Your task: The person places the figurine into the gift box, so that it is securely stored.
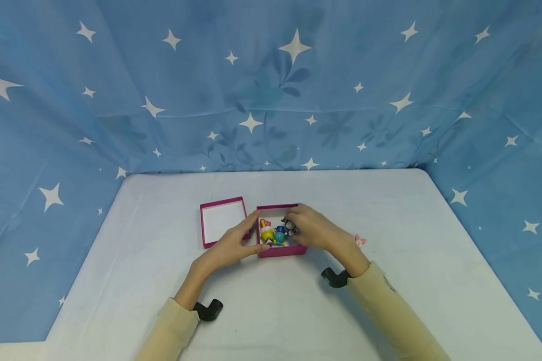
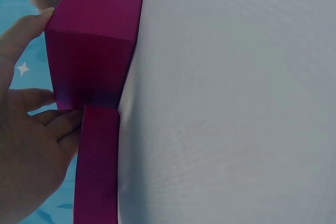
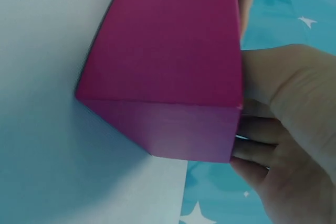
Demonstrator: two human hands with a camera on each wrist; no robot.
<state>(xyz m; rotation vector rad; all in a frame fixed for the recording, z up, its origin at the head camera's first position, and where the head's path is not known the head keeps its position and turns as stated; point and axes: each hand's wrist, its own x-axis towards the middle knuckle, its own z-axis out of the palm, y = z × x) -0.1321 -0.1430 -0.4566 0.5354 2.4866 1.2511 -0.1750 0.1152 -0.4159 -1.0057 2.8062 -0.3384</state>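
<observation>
A magenta box [image 1: 282,251] with a white inside stands upright on the table. My left hand [image 1: 232,245] spans its left end, thumb at the near corner and fingers at the far one. In the left wrist view, that thumb [image 2: 23,32] presses the top edge. My right hand [image 1: 311,228] reaches over the right wall and pinches a small dark figurine [image 1: 290,226] inside; the wall hides its fingertips in the right wrist view. A yellow figurine [image 1: 267,233] and a teal one with a blue hat [image 1: 279,236] lie in the left and middle of the box.
A shallow magenta lid [image 1: 221,222], white inside up, lies close to the box's left. A small pink figurine [image 1: 360,240] is on the white table [image 1: 271,311] beyond my right forearm. Blue star-patterned cloth [image 1: 271,90] hangs behind the table.
</observation>
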